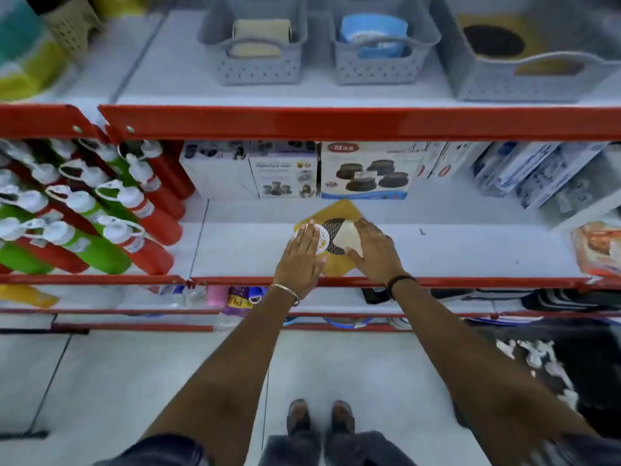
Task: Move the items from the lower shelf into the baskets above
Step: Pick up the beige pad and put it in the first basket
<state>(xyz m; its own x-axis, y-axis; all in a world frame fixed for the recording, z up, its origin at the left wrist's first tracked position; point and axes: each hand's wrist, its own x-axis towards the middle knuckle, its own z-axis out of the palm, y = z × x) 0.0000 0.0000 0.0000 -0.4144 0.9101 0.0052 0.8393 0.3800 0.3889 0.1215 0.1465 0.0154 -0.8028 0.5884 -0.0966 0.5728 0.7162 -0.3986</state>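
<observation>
Head cam: up top there are three grey perforated baskets, the left basket (252,45) with beige pads stacked in it, the middle basket (383,48) with blue packets, and the big right basket (537,68) with a yellow pack showing a dark round scrubber. On the lower shelf (453,250) sits a yellow scrubber pack (339,210). The left hand (300,260) lies flat on a white round item (323,238), fingers spread, not gripping. The right hand (376,253) rests on a beige pad (347,238), fingers loosely open. Red and green bottles (84,210) lie to the left, boxes (363,171) at the back, pale tiled floor (134,381) below.
</observation>
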